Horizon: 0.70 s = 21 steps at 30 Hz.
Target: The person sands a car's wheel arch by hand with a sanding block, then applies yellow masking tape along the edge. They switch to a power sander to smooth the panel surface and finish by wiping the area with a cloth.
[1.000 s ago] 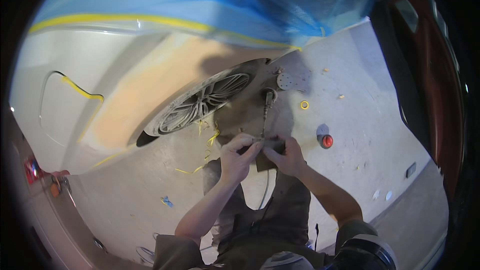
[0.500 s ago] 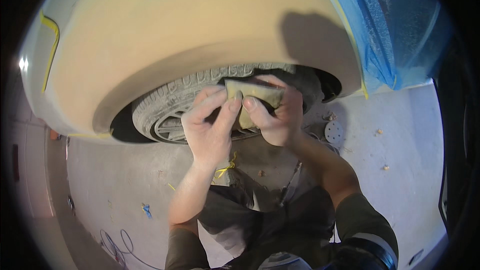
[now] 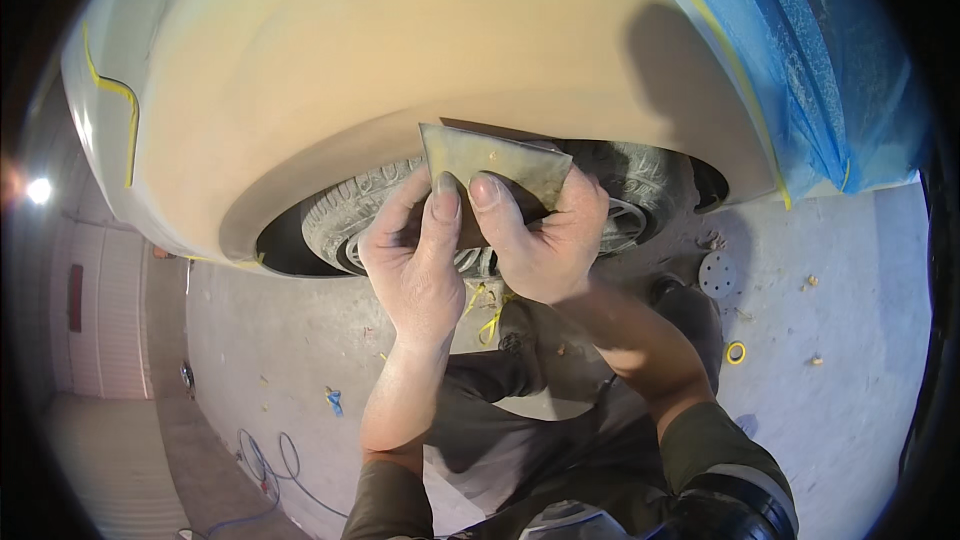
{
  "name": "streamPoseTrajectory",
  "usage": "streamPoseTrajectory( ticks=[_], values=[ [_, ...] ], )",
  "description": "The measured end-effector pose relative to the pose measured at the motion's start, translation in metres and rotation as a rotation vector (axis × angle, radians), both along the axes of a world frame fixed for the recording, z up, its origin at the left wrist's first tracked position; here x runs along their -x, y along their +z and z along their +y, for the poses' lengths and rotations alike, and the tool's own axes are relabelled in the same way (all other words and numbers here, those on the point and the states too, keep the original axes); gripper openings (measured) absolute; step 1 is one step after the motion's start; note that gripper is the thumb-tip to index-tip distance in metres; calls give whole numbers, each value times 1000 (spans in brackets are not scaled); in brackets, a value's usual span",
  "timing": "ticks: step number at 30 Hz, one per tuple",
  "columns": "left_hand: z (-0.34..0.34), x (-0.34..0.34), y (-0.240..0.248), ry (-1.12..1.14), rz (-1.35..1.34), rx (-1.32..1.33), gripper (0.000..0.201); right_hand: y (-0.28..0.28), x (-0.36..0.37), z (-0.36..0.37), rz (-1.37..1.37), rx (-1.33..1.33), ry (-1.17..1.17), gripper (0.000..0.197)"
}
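My left hand [image 3: 412,265] and my right hand [image 3: 545,245] hold a folded, dusty piece of sandpaper [image 3: 495,158] between them. Both thumbs press on its near face, and the fingers behind it are mostly hidden. Its upper edge sits just in front of the wheel arch lip of a beige, sanded car body panel [image 3: 400,40]; whether it touches the panel I cannot tell. Behind my hands is the dusty tyre [image 3: 345,200], partly covered by them.
Blue masking film [image 3: 800,60] and yellow tape cover the car at the right. On the floor lie a perforated sanding disc [image 3: 717,274], a yellow tape roll [image 3: 736,352], a scrap of blue material [image 3: 334,401] and a hose [image 3: 262,465] at lower left.
The sandpaper is now spread wider and higher, close to the arch edge, with my thumbs further down its face. My view has shifted, and the yellow tape roll has come into sight.
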<state>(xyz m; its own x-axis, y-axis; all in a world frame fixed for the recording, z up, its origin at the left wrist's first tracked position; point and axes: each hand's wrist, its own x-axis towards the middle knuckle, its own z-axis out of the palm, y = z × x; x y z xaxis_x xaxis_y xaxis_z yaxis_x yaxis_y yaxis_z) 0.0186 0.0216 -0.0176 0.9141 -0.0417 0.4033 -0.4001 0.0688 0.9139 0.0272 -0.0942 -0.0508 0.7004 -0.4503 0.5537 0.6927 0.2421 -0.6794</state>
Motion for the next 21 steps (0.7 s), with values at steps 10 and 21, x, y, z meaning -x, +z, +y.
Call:
streamPoseTrajectory(
  ticks=[10,21],
  values=[
    [-3,-6,1,4,-27,33,29,10,2,5,35,-32,-8,21],
    [12,-4,6,83,3,226,32,20,-10,35,-19,8,7,24]
  ],
)
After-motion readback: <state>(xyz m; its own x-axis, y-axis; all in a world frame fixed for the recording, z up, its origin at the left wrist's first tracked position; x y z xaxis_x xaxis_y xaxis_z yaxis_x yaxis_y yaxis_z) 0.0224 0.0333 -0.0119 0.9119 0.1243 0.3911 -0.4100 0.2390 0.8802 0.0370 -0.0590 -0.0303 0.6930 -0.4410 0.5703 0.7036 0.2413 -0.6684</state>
